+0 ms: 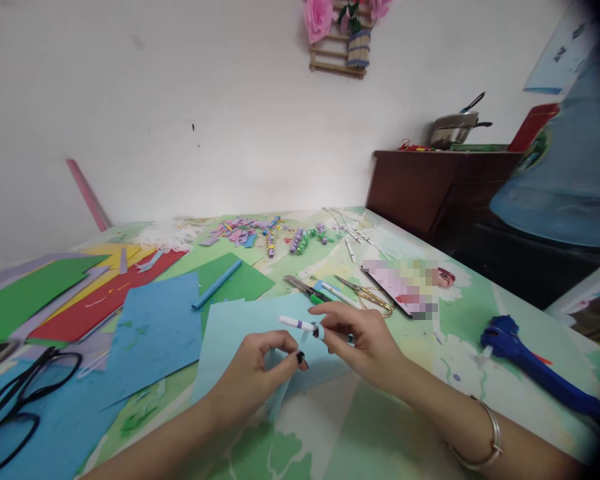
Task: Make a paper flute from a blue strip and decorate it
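Observation:
My right hand [367, 340] pinches a thin white stick with a purple band [297, 324]; a small light blue paper curl sits round it at the fingertips. My left hand [260, 370], thumb and forefinger together, holds a light blue paper strip [280, 397] that hangs down below it. Both hands are over light blue sheets [225, 327] on the patterned table. Just beyond my right hand lie a cutter [305, 289], a white pen [341, 294] and gold-handled scissors [373, 297].
A blue glue gun [535, 367] lies at right, a phone [403, 290] nearer the middle. Coloured sheets [155, 333], black-handled scissors [30, 393] and a rolled blue tube [217, 285] are at left. Paper curls [307, 240] and scraps [237, 230] lie toward the wall.

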### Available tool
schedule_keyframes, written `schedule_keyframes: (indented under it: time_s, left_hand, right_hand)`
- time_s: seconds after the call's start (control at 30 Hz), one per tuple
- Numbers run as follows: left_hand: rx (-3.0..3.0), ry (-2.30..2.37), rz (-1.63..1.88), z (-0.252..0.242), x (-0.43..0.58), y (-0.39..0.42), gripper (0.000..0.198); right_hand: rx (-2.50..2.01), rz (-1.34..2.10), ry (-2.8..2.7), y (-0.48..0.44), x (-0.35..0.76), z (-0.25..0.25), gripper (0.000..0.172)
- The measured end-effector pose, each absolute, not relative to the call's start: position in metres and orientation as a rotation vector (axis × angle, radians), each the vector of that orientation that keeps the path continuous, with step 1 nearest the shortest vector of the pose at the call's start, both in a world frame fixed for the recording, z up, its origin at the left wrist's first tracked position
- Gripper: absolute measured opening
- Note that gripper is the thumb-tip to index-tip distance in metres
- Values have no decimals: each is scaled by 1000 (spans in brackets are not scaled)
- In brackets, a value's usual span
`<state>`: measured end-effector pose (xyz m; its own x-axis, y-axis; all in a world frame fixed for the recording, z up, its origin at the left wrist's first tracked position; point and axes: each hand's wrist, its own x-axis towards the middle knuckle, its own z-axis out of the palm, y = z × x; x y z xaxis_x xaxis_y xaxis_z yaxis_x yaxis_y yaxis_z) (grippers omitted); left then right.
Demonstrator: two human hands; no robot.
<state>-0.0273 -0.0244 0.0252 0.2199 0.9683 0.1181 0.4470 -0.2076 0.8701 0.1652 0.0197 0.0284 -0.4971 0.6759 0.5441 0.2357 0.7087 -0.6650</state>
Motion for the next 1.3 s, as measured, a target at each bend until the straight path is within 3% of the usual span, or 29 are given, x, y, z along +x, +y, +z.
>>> schedule_keyframes:
  time_s: [0.27,0.37,0.63,0.83,1.3]
  left_hand:
    - [1707,1177,991,21,-29,-21,16]
    - [1580,1040,1110,22,-28,-17,27]
    - [1264,1038,1239,24,-23,-17,16]
    - [1165,1037,1241,29,-18,-21,13]
    - [1276,1047,1210,27,-19,-22,13]
  right_hand:
    - [-567,705,-2077,22,165,27,25]
    - [-572,796,-2089,19,164,26,29]
    - [-642,891,-2205,11,163,35,46]
    - [-569,1025,-2151,16,164,33,35]
    - [-684,927,-2117,16,161,27,32]
